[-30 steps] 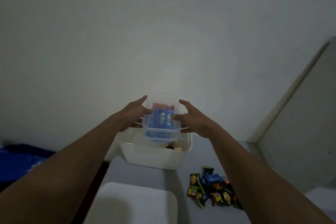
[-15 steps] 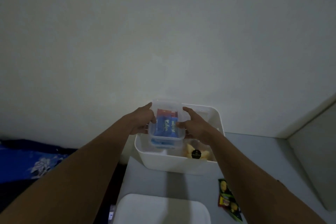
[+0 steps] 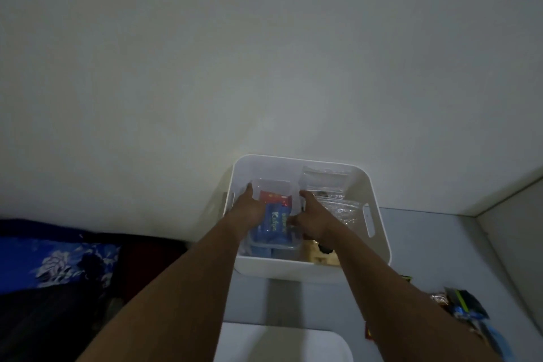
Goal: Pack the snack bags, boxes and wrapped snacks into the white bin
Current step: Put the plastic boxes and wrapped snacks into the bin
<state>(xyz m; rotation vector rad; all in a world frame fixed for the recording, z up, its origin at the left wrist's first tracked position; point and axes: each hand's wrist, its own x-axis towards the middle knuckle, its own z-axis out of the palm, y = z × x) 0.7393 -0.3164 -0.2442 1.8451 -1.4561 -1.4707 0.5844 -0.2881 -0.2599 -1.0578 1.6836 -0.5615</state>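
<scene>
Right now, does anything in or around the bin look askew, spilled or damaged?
Nothing spilled or damaged. Both hands, left hand and right hand, hold the clear box level inside the white bin. A loose heap of wrapped snacks lies unpacked on the right.

Dim rm; plain white wall (image 3: 205, 67); grey surface (image 3: 426, 244); blue floral fabric (image 3: 58, 261) left.

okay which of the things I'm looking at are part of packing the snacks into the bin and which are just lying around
Part of the job:
- white bin
- clear box of blue packets, held by left hand and right hand
- clear bags in the bin
- loose wrapped snacks

Just lying about:
- blue floral cloth
- white lid
</scene>
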